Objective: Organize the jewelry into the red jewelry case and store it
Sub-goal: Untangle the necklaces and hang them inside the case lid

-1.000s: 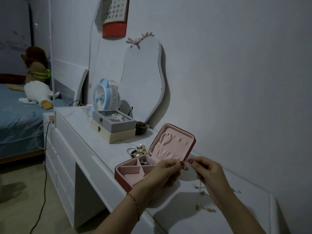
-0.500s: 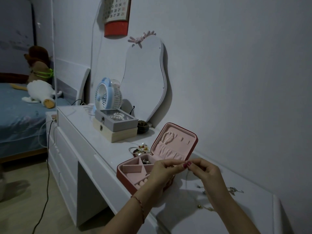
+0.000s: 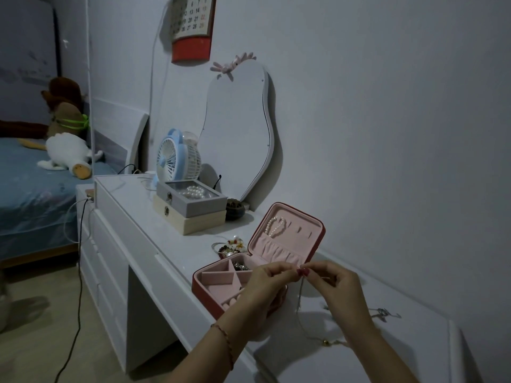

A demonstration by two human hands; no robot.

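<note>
Both hands meet fingertip to fingertip above the dresser [image 3: 171,239], just in front of the open case [image 3: 221,297]. The left hand [image 3: 269,283] and right hand [image 3: 333,283] each pinch the top of a thin chain [image 3: 300,297], which hangs down between them to the dresser top, where a small gold bead lies. The case is red outside and pink, soft-lined inside, with divided compartments; its lid stands propped open with a pearl bracelet [image 3: 272,226] hooked in it. More jewelry [image 3: 231,246] lies heaped just behind the case. Farther back stand two stacked boxes [image 3: 190,211], a blue fan [image 3: 177,158] and a curvy mirror [image 3: 237,128] leaning against the plain wall. A bed [image 3: 33,194] with plush toys lies beyond.
</note>
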